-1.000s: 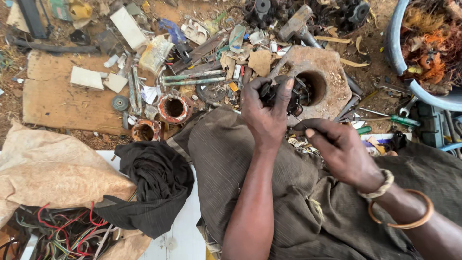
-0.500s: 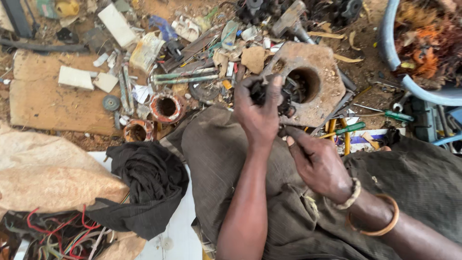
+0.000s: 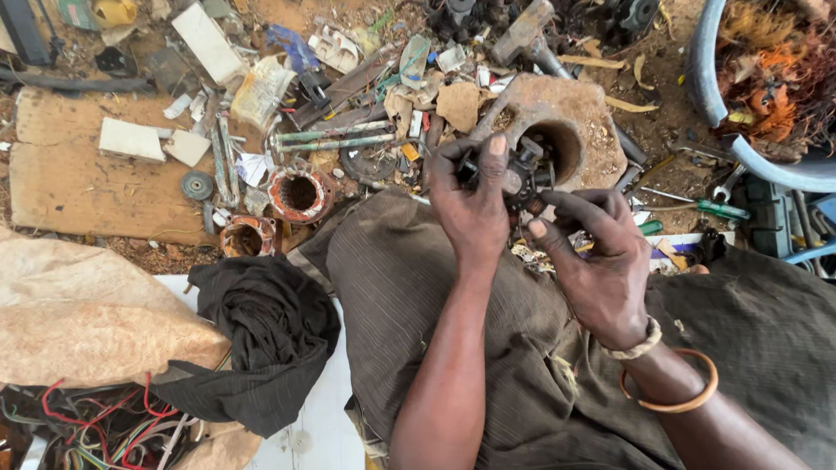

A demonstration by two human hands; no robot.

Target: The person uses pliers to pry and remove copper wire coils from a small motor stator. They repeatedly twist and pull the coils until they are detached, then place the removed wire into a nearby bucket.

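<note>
Centre frame: left hand (image 3: 472, 202) and right hand (image 3: 596, 252) both grasp one dark motor part (image 3: 521, 174). Two copper-wound stators (image 3: 299, 193), left of centre; one blue basin (image 3: 723, 113), upper right.

blue tub (image 3: 710, 96), black cloth (image 3: 261, 339), rusty block (image 3: 583, 113)

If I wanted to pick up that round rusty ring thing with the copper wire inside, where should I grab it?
The rusty motor ring lies flat on the ground with its hole facing up, so probably come from straight above and pinch its outer rim on opposite sides. The rim looks solid; the copper windings inside are loose and sharp-looking, so keep fingers off those. Scrap crowds its right side, so the left looks freer.
</note>
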